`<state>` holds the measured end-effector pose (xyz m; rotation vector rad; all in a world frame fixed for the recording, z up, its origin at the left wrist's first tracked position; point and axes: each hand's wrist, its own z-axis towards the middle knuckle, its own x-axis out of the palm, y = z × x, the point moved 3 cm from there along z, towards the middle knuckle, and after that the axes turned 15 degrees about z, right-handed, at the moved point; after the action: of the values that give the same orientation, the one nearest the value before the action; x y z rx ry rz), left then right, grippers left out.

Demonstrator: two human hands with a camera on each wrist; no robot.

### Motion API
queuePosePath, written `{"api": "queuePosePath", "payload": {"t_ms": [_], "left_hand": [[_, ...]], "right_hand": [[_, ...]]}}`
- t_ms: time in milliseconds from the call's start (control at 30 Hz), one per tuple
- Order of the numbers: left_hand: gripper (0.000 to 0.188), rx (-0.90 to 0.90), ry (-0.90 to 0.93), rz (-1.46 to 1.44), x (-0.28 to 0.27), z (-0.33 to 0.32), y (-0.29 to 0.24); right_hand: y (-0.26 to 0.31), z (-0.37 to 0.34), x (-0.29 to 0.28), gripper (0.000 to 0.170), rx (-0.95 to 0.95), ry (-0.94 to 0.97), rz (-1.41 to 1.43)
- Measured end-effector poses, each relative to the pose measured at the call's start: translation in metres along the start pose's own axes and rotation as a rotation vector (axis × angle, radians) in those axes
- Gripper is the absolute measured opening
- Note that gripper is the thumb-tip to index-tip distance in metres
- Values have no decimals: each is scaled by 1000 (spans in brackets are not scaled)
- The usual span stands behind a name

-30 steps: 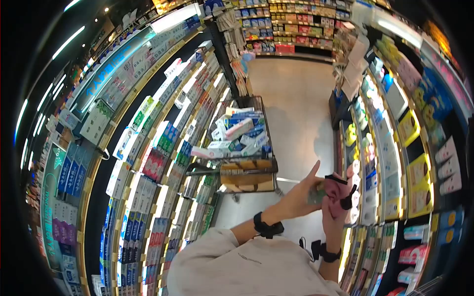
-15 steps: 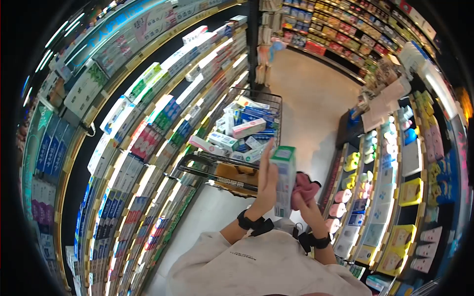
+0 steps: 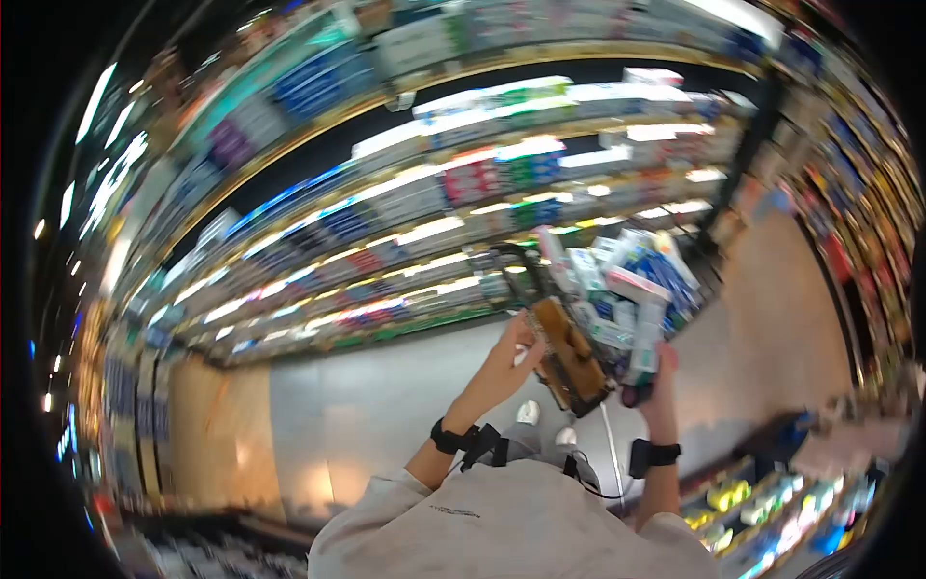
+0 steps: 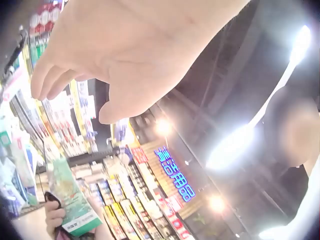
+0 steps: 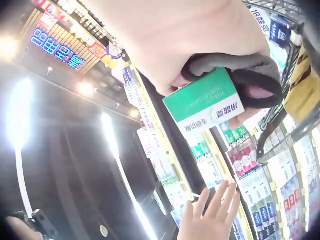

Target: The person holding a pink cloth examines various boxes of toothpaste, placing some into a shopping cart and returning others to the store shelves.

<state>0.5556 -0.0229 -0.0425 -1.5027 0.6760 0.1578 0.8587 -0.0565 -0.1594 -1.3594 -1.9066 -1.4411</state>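
My right hand [image 3: 660, 394] grips a green and white box [image 3: 644, 349] at the near right corner of the cart. In the right wrist view the same hand [image 5: 200, 25] holds a pink cloth with a dark edge [image 5: 257, 82] along with the box [image 5: 204, 102]. My left hand [image 3: 503, 365], fingers loosely bent and holding nothing, is beside the cart's brown panel [image 3: 571, 359]; whether it touches is unclear. The left wrist view shows this hand [image 4: 120, 55] empty, away from the box [image 4: 72, 200].
Many toothpaste-like boxes [image 3: 637, 287] fill the cart basket. A long lit shelf of boxes [image 3: 386, 203] runs behind it. Grey floor [image 3: 386, 396] lies to the left, my shoes [image 3: 528, 413] are just below the cart, and another shelf [image 3: 733, 497] stands at lower right.
My left hand has come off the box and moved left. My right hand has brought the box and cloth to the cart. The head view has turned towards the long shelf.
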Motion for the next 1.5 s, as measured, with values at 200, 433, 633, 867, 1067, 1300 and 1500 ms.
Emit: {"api": "queuePosePath", "payload": {"t_ms": [200,433,633,867,1067,1300,1500], "left_hand": [[63,-210,-294,166,-50,-113,24],[49,-317,-473,-37,-98,-209,79],[40,-317,-569,-70,-160,-274,123],[36,-454,-747,-115,-256,-426,212],[35,-505,-894,-144,-305,-503,238],[34,-635,-1078,-158,-348,-560,281],[35,-736,-1123,-85,-433,-583,337]], "right_hand": [[48,63,3,30,61,234,-52],[-33,58,88,35,146,361,-83],[-207,-86,184,35,412,464,-538],[-423,-215,270,49,578,746,-774],[-518,-280,328,50,716,1036,-1043],[-635,-306,370,58,921,1192,-1110],[-749,-306,423,57,1018,1263,-1081]]}}
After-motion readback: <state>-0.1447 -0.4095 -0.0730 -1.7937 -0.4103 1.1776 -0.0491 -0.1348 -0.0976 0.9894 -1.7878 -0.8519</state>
